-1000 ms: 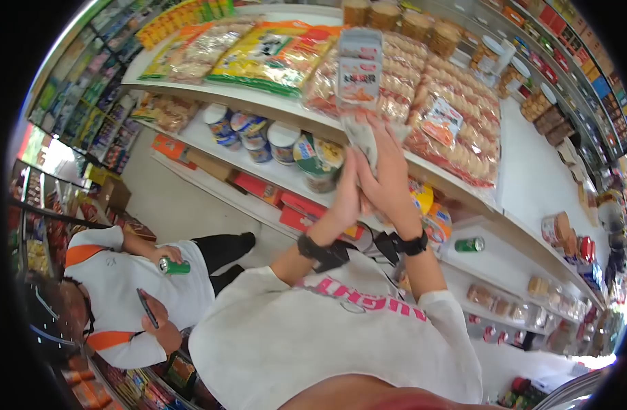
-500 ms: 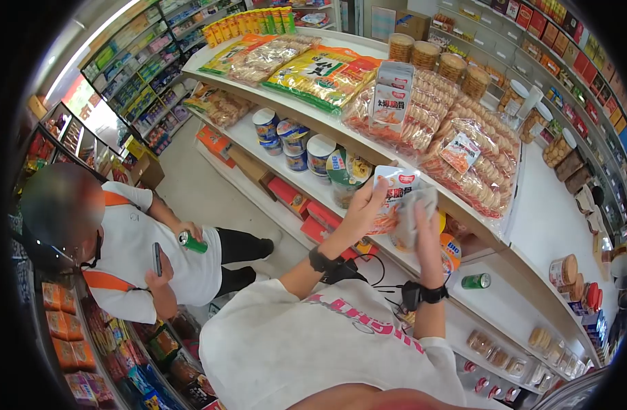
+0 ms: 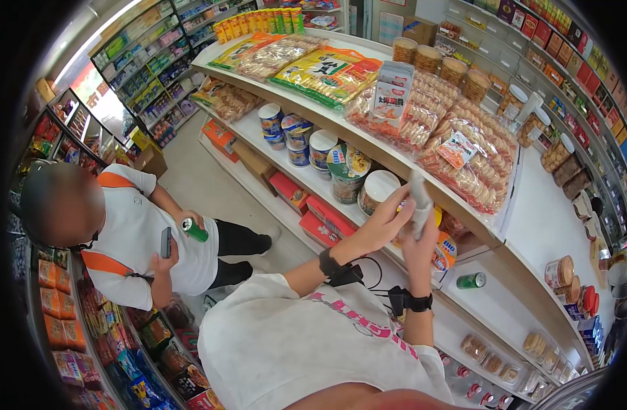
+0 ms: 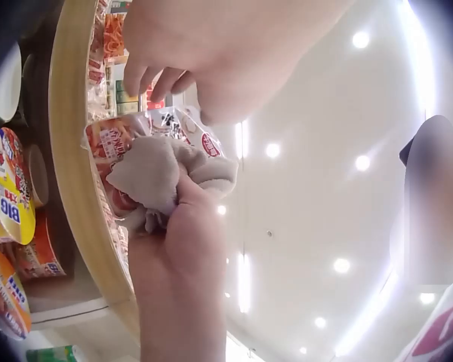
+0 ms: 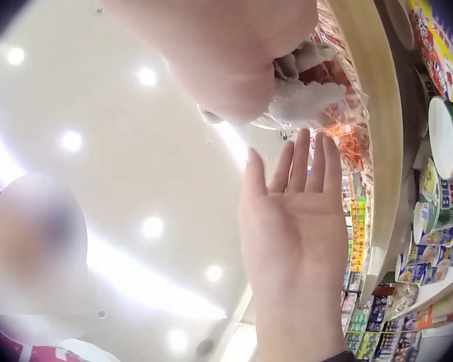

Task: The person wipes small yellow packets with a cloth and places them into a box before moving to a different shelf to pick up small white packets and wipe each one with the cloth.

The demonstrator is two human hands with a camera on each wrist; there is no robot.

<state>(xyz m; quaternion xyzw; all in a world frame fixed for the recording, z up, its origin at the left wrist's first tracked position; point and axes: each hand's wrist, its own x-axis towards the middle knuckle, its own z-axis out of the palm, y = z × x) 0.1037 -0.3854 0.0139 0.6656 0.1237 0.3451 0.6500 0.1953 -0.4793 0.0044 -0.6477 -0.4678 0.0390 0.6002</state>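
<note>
In the head view, my left hand [image 3: 385, 222] and right hand [image 3: 423, 251] meet in front of the shelf's edge. My right hand grips a grey cloth [image 4: 147, 173], thumb pressed into its folds. Behind the cloth, in the left wrist view, is a printed snack packet [image 4: 106, 139] with red and orange food pictures, largely covered. The right wrist view shows my left hand's palm with straight fingers [image 5: 298, 170], their tips right at the packet's lower edge.
Large bags of round crackers [image 3: 477, 171] and a grey-white stack of packets [image 3: 392, 99] lie on the top shelf. Instant noodle tubs [image 3: 348, 171] line the shelf below. A green can [image 3: 471, 281] lies at the right. At left, another person holds a green can [image 3: 194, 230] and a phone [image 3: 166, 242].
The hands first pressed together around the cloth, then drew apart with the packet's printed front visible. Now the packet is turned edge-on, and the left fingers have straightened from their hold.
</note>
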